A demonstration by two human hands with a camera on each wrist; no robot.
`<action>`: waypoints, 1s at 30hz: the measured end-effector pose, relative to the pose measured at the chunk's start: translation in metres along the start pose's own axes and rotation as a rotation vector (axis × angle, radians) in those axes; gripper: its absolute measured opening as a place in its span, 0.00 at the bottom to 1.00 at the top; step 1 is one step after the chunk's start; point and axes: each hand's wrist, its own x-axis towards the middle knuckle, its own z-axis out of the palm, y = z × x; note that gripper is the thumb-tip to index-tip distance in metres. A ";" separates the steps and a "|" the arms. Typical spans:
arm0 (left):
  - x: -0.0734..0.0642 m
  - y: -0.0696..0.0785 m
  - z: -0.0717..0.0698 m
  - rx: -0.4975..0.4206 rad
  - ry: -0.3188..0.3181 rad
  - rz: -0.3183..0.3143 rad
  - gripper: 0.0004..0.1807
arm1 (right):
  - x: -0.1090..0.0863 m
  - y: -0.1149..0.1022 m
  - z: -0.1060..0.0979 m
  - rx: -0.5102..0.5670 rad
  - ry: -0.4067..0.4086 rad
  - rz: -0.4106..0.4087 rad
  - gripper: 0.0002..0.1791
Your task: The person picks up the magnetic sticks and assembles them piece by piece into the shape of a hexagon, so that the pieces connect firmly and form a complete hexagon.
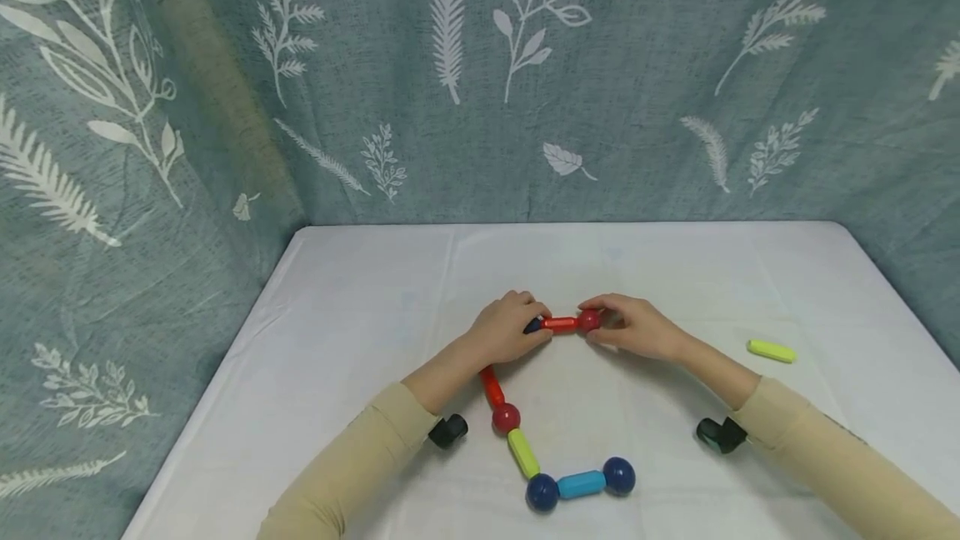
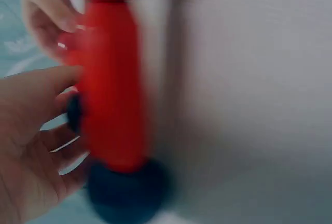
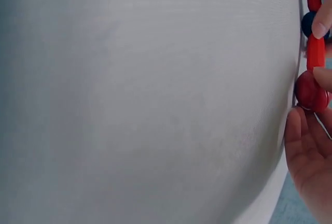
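My left hand (image 1: 512, 327) grips a dark blue ball (image 1: 532, 325), mostly covered by its fingers in the head view. From that ball a red rod (image 1: 560, 324) runs right to a red ball (image 1: 589, 320), which my right hand (image 1: 633, 327) pinches between thumb and fingers; the right wrist view shows this red ball (image 3: 311, 90) too. A second red rod (image 1: 492, 387) comes out below the left hand and meets another red ball (image 1: 506, 418). The chain continues through a yellow-green rod (image 1: 523, 453), a dark blue ball (image 1: 542, 492), a light blue rod (image 1: 581, 484) and another dark blue ball (image 1: 619, 476).
A loose yellow-green rod (image 1: 771, 350) lies on the right of the white-covered table (image 1: 360, 298). Black wrist devices (image 1: 448, 432) sit below both forearms. A green curtain (image 1: 480, 140) with white leaf prints hangs behind the table and along its left side.
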 end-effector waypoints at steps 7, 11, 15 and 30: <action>0.025 0.023 -0.013 -0.027 -0.126 0.131 0.22 | -0.014 0.002 -0.008 -0.031 0.035 0.010 0.21; 0.031 0.025 -0.009 -0.063 -0.187 0.120 0.22 | -0.034 0.006 -0.023 -0.099 0.063 0.056 0.18; 0.032 0.023 -0.005 -0.112 -0.180 0.116 0.22 | -0.065 0.013 -0.050 -0.219 0.129 0.092 0.15; 0.029 0.016 0.005 -0.284 -0.151 0.139 0.24 | -0.129 0.048 -0.083 -0.341 0.175 0.409 0.15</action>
